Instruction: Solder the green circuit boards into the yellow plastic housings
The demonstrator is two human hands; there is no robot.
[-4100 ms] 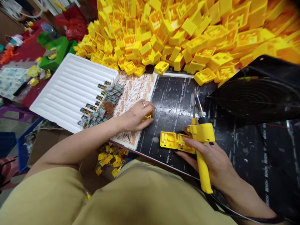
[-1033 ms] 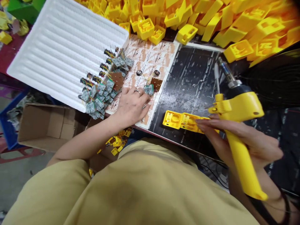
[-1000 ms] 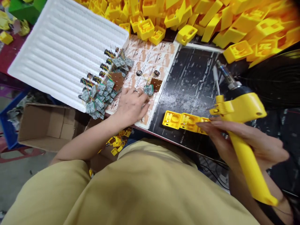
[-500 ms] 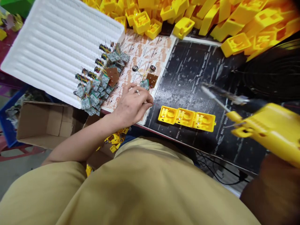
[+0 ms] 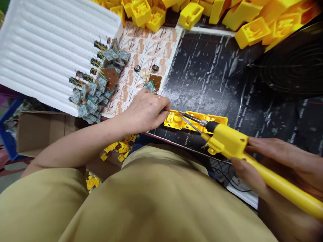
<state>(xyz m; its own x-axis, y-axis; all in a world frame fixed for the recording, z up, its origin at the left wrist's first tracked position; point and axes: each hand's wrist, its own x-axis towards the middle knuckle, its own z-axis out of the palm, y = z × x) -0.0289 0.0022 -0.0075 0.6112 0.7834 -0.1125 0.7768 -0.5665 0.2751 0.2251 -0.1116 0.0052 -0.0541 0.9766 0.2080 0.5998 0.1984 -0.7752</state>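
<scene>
Three yellow casings [image 5: 173,120] lie in a row near the front edge of the black mat. My left hand [image 5: 147,109] is at the row's left end, thumb and forefinger pressed together; whatever is between them is too small to make out. In my right hand [image 5: 275,168] is a yellow soldering iron [image 5: 229,141], its metal tip over the left and middle casings. Just beyond my left hand lie a grey-green circuit board [image 5: 149,86], a brown board [image 5: 155,82] and two small round parts [image 5: 155,68] with thin wires.
Wired circuit boards [image 5: 97,92] are heaped beside a white foam tray [image 5: 50,50] at the left. Yellow housings [image 5: 191,15] pile up along the back. A black coil [image 5: 295,64] sits at the right. Below the left arm is a cardboard box [image 5: 37,132].
My right hand has come in from the right, bringing the soldering iron over the casings. My left hand has moved to the left casing. The whole view has shifted slightly.
</scene>
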